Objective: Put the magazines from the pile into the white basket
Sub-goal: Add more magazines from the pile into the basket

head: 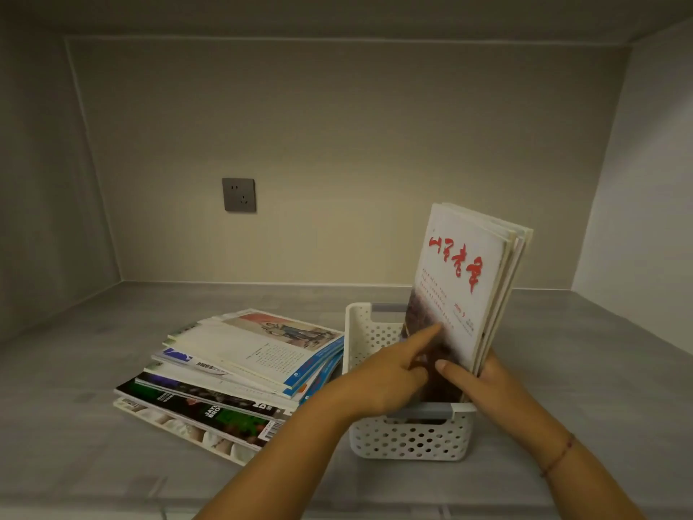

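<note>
A white perforated basket (408,439) stands on the grey counter, right of centre. Several magazines (465,279) stand upright in it, leaning right; the front one is white with red lettering. My right hand (474,377) grips the lower edge of this bundle, thumb across the front cover. My left hand (390,373) touches the front cover with its index finger stretched out and the other fingers curled. The pile of magazines (240,373) lies fanned out flat on the counter just left of the basket.
The counter (112,471) sits in a recess with walls at the left, back and right. A grey wall socket (239,194) is on the back wall above the pile. A red string bracelet is on my right wrist.
</note>
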Tool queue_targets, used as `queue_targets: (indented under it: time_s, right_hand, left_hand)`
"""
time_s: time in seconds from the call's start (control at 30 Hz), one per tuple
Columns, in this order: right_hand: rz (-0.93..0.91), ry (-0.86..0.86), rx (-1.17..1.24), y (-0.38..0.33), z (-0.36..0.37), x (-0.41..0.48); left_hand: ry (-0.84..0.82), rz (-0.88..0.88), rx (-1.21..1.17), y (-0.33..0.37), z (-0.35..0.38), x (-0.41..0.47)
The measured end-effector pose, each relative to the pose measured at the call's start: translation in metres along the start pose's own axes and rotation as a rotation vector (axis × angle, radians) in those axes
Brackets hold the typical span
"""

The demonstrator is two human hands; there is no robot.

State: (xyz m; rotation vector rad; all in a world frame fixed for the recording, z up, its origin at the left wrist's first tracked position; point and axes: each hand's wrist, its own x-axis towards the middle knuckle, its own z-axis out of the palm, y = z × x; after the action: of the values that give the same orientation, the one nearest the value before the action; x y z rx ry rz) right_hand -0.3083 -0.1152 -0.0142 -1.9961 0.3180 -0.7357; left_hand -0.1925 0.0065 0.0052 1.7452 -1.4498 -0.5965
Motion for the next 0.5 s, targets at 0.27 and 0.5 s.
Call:
queue_targets:
  time_s: [0.27, 0.5]
  right_hand:
    - [0.083, 0.046, -0.022, -0.004, -0.001, -0.003]
    - [0.074, 0.038, 0.007, -0.007, 0.002, -0.003]
  left_hand:
    - [1.201, -0.595, 0.122, -0.097, -0.083, -0.043]
    - [0.99, -1.02, 0.29, -0.15, -0.1, -0.048]
